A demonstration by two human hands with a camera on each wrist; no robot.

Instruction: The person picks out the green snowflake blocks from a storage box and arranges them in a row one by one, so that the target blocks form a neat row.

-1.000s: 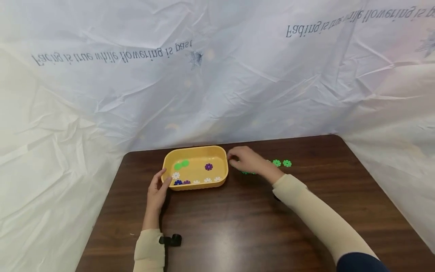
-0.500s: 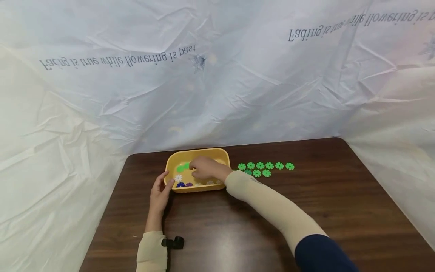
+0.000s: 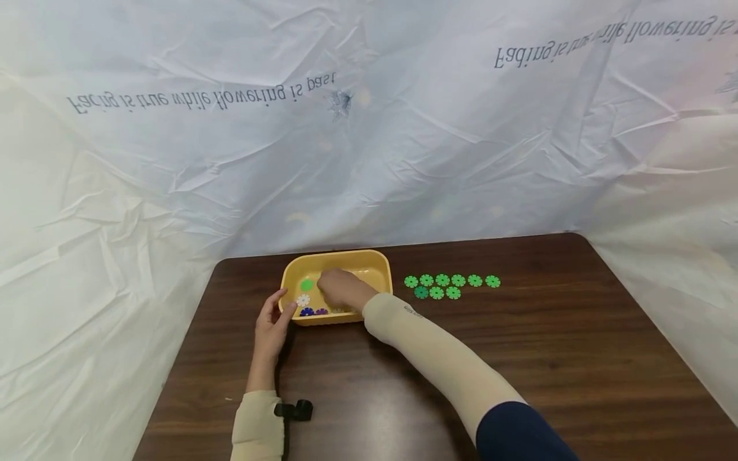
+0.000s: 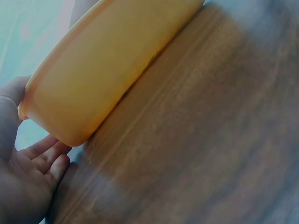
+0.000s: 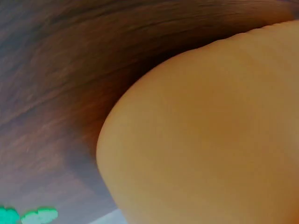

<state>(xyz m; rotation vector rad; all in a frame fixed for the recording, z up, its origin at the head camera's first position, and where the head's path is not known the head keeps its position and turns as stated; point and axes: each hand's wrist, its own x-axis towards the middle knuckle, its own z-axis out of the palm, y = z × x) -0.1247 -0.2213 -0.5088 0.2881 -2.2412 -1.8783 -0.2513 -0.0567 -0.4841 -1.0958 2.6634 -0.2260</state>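
Observation:
A yellow plastic tray (image 3: 341, 259) stands near the table's far edge. At its left end my left hand (image 3: 271, 328) grips it, thumb at the rim and fingers against the outer wall. My right hand (image 3: 344, 288) reaches down inside the tray with curled fingers. Its fingertips are hidden, so I cannot tell whether it pinches a piece. Left of it lies a green snowflake disc (image 3: 306, 285); a white disc (image 3: 302, 300), a blue disc (image 3: 307, 312) and a purple disc (image 3: 321, 312) lie near the front left. The tray wall (image 5: 210, 130) fills much of the right wrist view.
Right of the tray, several green snowflake discs (image 3: 442, 280) form two rows on the brown wooden table (image 3: 548, 333); one darker green disc (image 3: 421, 292) starts the nearer row. A white printed sheet (image 3: 369, 160) hangs behind and beside the table.
My right hand has moved left from beside the tray into it, uncovering the green rows. It now covers the spot where a second green disc lay. My left hand keeps its grip.

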